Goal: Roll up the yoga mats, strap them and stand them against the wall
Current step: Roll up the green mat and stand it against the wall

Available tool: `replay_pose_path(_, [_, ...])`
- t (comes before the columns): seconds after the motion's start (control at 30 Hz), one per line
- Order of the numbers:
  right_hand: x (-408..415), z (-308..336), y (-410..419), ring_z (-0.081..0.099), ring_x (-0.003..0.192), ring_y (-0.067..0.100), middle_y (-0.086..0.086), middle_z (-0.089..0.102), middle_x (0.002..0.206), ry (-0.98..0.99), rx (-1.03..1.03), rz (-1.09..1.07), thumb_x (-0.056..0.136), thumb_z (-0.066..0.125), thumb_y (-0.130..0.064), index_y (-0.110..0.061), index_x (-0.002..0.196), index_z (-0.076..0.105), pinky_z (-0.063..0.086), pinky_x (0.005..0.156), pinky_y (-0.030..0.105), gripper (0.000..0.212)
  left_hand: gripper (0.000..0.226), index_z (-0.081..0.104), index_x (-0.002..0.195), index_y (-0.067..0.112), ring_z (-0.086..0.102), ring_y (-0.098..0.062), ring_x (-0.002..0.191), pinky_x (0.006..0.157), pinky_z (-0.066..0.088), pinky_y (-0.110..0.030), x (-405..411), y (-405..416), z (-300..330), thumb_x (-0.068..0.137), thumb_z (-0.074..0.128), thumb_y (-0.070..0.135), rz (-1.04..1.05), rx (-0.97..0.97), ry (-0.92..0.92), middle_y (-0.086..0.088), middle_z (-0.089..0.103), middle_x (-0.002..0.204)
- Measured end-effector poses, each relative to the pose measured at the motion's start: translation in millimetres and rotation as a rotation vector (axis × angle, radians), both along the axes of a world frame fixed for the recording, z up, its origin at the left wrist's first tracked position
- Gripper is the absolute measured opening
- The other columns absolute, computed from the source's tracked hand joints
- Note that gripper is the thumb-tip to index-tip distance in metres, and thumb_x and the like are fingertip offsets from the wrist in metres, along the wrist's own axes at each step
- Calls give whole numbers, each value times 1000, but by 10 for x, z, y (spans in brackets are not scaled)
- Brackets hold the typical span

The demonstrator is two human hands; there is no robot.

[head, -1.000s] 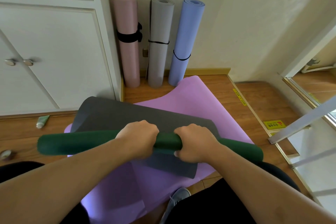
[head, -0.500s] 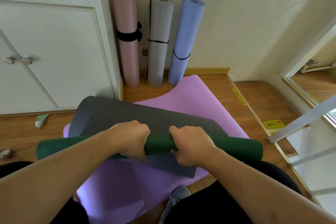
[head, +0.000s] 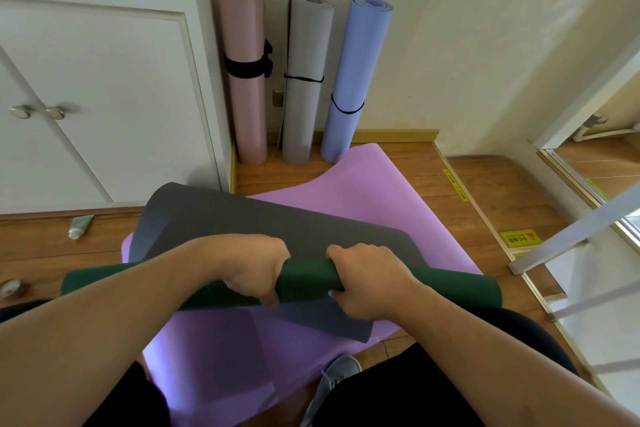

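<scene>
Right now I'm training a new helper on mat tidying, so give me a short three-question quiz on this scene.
1. True or false: both hands grip the dark green rolled foam mat.
2. How many strapped rolled mats stand against the cream wall?
3. The flat grey mat sheet lies on what? A) lilac flat mat B) bare wood floor C) white cabinet

Key: 1. True: left hand and right hand curl round it. 2. Three: pink, grey, blue. 3. A.
</scene>
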State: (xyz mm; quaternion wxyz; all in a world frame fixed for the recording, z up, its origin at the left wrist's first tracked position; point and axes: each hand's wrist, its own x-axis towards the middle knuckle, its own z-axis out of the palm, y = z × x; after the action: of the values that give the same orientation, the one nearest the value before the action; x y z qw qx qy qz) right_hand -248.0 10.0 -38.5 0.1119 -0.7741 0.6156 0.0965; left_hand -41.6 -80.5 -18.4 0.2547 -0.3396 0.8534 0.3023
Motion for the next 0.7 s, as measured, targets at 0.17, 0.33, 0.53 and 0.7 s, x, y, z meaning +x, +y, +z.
replay_pose_path(0.17, [-69,6,-73,64,82,19,-2,67,92,-110,117,-85,88,75,-33,-24,108,59,61,78,42,27,54,39,111,34,61,-12,89,80,55,-37,16,139,65,83,81,52,32,-131,78,10,59,101])
replay_pose_path(0.33, [-131,82,-199,68,87,17,-5,72,97,-310,213,-228,81,87,-32,-26,103,69,60,86,45,29,70,39,127,22,60,-25,111,79,44,-37,-108,437,-24,79,78,54,-74,-748,22,0,55,121])
replay_pose_path(0.53, [-121,108,-166,67,80,14,-8,71,90,-263,201,-196,75,88,-46,-28,96,68,60,79,43,34,39,41,112,20,66,-28,94,68,46,-36,-94,306,-198,87,70,30,11,-643,115,-1,64,105])
replay_pose_path(0.7, [-87,100,30,63,87,19,-8,65,101,-25,42,-61,79,81,-58,-32,117,47,59,77,40,57,25,52,100,25,62,-19,79,70,55,-37,-83,154,-153,83,70,25,-24,-459,144,7,56,86])
